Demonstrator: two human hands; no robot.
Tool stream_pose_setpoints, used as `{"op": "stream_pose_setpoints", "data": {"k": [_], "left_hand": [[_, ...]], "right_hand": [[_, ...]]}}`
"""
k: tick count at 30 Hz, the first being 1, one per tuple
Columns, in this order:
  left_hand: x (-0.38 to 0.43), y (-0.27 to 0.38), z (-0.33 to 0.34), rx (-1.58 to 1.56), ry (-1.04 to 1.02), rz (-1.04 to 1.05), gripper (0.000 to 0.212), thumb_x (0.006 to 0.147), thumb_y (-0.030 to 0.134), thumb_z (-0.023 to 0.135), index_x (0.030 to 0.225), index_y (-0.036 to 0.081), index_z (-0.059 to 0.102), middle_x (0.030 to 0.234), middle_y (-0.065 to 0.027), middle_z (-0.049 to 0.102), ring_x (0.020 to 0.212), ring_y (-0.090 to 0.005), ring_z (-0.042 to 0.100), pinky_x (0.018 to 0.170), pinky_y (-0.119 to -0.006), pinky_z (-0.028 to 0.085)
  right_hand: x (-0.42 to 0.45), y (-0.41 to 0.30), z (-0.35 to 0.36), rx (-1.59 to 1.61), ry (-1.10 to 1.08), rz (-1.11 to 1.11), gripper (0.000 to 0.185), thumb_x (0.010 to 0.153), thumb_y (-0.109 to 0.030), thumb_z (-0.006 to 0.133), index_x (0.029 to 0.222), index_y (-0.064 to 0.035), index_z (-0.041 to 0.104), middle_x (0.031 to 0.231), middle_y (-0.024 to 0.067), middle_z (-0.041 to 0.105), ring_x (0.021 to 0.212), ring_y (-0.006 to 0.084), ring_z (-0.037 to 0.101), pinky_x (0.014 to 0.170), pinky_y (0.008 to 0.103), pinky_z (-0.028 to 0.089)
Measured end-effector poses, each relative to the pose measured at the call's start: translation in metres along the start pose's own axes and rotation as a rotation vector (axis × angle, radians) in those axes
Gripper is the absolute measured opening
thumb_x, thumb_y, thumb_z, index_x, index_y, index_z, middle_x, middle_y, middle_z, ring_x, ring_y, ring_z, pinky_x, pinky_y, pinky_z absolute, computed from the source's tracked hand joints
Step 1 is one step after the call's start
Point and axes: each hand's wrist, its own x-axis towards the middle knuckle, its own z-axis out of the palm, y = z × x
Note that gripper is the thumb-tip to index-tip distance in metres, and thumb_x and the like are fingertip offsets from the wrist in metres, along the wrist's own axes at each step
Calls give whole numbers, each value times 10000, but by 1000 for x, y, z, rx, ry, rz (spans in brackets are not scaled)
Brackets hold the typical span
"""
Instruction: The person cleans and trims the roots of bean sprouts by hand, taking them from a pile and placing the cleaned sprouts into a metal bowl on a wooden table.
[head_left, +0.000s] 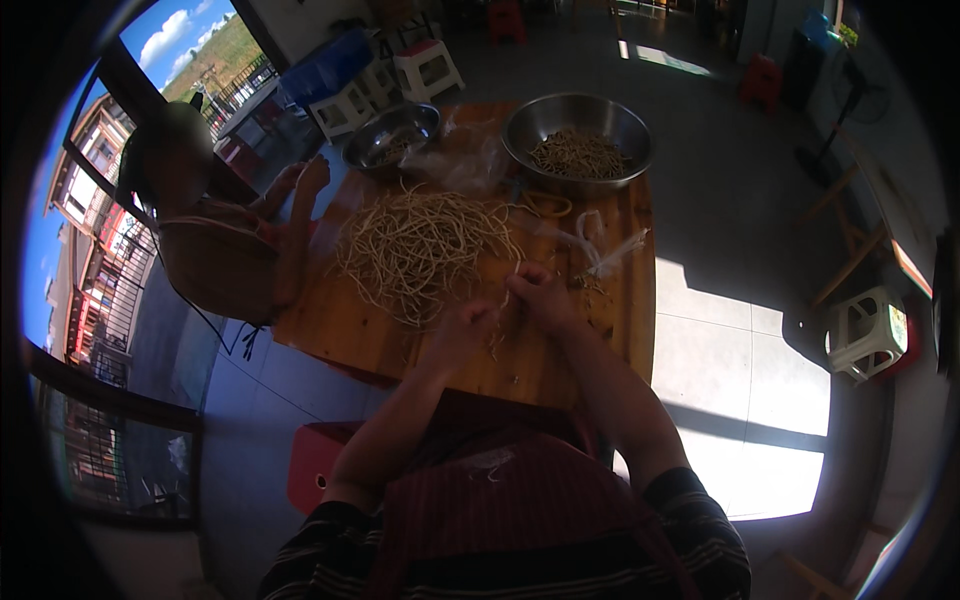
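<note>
A tangled heap of long, thin, pale tan roots or stems (427, 244) lies on the wooden table (600, 337) in front of me. My right hand (538, 292) is at the heap's right side, thumb and fingertips pinching one pale strand (517, 267). Close by on the left, my left hand (469, 326) is blurred, with its fingers curled. A piece of strand (502, 304) hangs between the two hands; whether the left fingers grip it is unclear. Small scraps (495, 346) lie on the wood below them.
Far right on the table, a large steel bowl (517, 161) holds short cut pieces (577, 154); a smaller steel bowl (352, 154) holds fewer. Clear plastic bags (469, 169) lie between and right of the heap. Another person (217, 255) sits at the left edge, hands raised. A red stool (311, 457) stands below left.
</note>
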Motion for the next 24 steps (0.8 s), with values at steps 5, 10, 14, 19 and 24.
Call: {"op": "stream_pose_setpoints", "data": {"k": [5,10,14,19,24], "left_hand": [[-3,11,1,-120,-24,-65,185,765,154,500,804,-15,564,608,-9,516,525,-57,461,477,-215,373],[12,-21,-3,-513,93,-209,132,758,94,438,770,-12,517,680,-41,509,594,-105,485,525,-227,399],[14,-30,-6,-848,61,-183,106,772,94,408,738,28,484,688,-43,472,633,-146,489,543,-250,417],[4,-7,1,-1026,-107,-319,154,788,110,444,903,22,497,819,-80,532,688,-163,543,565,-272,457],[3,-3,0,-943,-208,-303,138,804,133,431,864,22,488,754,-63,522,667,-149,517,569,-260,430]], "right_hand": [[3,3,-3,-73,-16,-18,99,760,-121,530,678,-65,526,615,-32,474,570,49,423,524,188,349],[-4,8,2,-218,-124,-146,82,766,-112,518,738,-46,558,732,-13,536,707,70,487,653,203,395],[-5,5,6,-126,-168,-207,137,787,-148,499,840,-38,562,802,5,556,773,96,503,713,224,399],[-7,-4,4,-47,-161,38,242,803,-189,482,970,-21,532,808,22,557,759,99,506,692,228,405],[-7,-5,5,-58,-188,105,244,802,-185,484,960,-6,537,810,25,556,724,91,506,659,228,413]]}}
